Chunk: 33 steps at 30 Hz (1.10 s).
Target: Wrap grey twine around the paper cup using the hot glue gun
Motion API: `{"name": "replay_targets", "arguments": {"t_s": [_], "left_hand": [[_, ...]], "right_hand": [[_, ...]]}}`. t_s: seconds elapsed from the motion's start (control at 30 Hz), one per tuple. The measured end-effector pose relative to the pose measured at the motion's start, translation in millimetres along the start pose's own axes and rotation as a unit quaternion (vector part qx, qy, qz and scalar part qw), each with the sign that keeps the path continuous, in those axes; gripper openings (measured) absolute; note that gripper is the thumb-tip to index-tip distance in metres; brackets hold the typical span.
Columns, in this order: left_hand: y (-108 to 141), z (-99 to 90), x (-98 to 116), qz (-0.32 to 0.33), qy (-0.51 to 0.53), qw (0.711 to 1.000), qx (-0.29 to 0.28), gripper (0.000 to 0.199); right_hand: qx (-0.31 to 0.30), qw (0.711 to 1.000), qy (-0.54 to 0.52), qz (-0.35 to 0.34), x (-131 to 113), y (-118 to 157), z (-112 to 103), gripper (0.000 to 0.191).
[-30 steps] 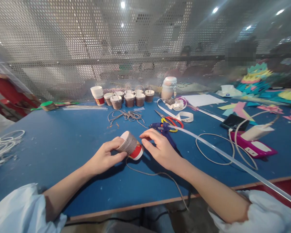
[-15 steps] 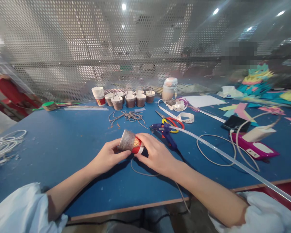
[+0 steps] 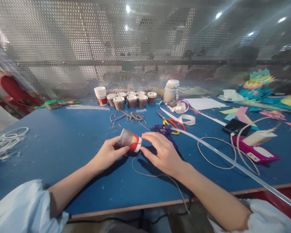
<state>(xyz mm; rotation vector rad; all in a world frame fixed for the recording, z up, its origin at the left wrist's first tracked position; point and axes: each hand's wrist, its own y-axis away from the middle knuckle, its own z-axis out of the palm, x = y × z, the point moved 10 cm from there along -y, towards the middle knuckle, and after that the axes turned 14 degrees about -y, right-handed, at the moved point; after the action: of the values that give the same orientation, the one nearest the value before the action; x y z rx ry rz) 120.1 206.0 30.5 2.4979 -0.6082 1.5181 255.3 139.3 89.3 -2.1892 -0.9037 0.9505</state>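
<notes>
A red and white paper cup point(image 3: 135, 144) lies tilted on its side between my hands, just above the table. Grey cord is wound around its left part; the red band and white end stay bare. My left hand point(image 3: 111, 152) grips the wound part, thumb in front and fingers behind. At the other end, the fingertips and thumb of my right hand point(image 3: 163, 152) hold the cup's white end, with a gap between palm and cup. A loose grey cord point(image 3: 147, 175) trails from the cup over the table's front edge. Beyond my right hand lies a blue glue gun point(image 3: 162, 128) with a long clear glue stick point(image 3: 218, 151).
At the back stand a stack of paper cups point(image 3: 100, 95), several cord-wrapped cups point(image 3: 132, 101) and a lidded bottle point(image 3: 171, 91). A cord bundle point(image 3: 129, 117) and scissors point(image 3: 172, 124) lie mid-table. Rightward are a purple power strip point(image 3: 259, 152) and cables; white cord point(image 3: 8, 140) lies left.
My right hand has slid right, from over the cup's red part to its white end, uncovering more red band. The left hand keeps its hold. The view has shifted slightly.
</notes>
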Motion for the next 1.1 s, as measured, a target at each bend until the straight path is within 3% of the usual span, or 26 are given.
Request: {"name": "replay_targets", "arguments": {"t_s": [0.17, 0.47, 0.67, 0.87, 1.1], "left_hand": [[-3, -1.8, -7, -0.017, 0.031, 0.999, 0.009, 0.024], [-1, 3.7, -3, -0.019, 0.062, 0.998, -0.006, 0.024], [-2, 5.6, -6, -0.023, 0.072, 0.997, -0.007, 0.021], [-2, 0.9, -5, -0.022, 0.076, 0.997, 0.013, 0.018], [-3, -1.8, -7, -0.03, 0.114, 0.993, 0.026, 0.021]], "right_hand": [[-0.003, 1.0, -0.001, 0.008, 2, 0, 0, 0.014], [-0.018, 0.995, 0.024, 0.093, 22, 4, 14, 0.006], [-0.001, 1.0, 0.011, 0.026, 6, 0, 6, 0.013], [-0.113, 0.99, -0.001, -0.09, -26, 3, 28, 0.016], [-0.19, 0.977, 0.04, -0.094, -20, 9, 40, 0.022]]}}
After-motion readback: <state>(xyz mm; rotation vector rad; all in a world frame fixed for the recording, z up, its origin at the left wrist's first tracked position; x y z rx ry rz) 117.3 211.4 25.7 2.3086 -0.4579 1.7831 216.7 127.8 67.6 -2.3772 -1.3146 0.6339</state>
